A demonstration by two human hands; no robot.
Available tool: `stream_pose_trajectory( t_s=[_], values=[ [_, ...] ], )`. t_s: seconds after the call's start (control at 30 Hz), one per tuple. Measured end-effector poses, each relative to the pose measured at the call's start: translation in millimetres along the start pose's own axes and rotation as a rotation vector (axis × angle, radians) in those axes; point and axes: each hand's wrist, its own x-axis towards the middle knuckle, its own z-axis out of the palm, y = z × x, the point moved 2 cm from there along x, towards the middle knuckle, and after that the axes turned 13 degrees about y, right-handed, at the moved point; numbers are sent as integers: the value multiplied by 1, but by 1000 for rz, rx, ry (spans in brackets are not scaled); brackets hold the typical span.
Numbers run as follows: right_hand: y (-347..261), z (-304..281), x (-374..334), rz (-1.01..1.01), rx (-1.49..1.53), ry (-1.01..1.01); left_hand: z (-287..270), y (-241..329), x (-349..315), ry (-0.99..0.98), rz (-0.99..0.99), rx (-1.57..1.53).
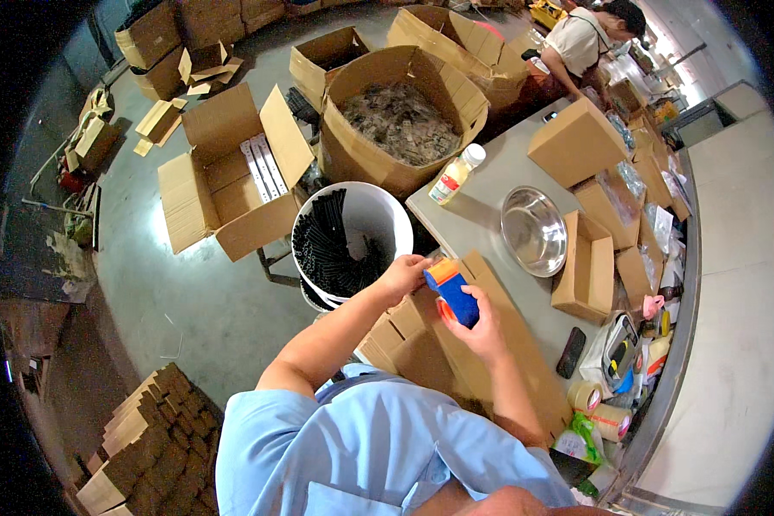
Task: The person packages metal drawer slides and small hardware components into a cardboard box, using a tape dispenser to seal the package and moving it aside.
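A careless tug could, I judged, have nicked my left hand (402,279), its fingertips right at the orange end of the tape dispenser (461,303), if a cutting edge sat there. That arm reached up and inward, its grip unclear to me; my right hand (483,334) was wrapped around the blue body, above the cardboard (525,365).

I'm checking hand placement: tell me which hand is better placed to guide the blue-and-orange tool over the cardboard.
Probably the right hand: it grips the blue-and-orange tool by its blue body, close to the cardboard. The left hand is only near the orange end.
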Motion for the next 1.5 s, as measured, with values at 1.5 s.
stream_pose_trajectory(
  t_s=[1.5],
  values=[
    [38,-227,-251,337,-283,69,205,-93,-133,-880,1293,1784]
  ],
)
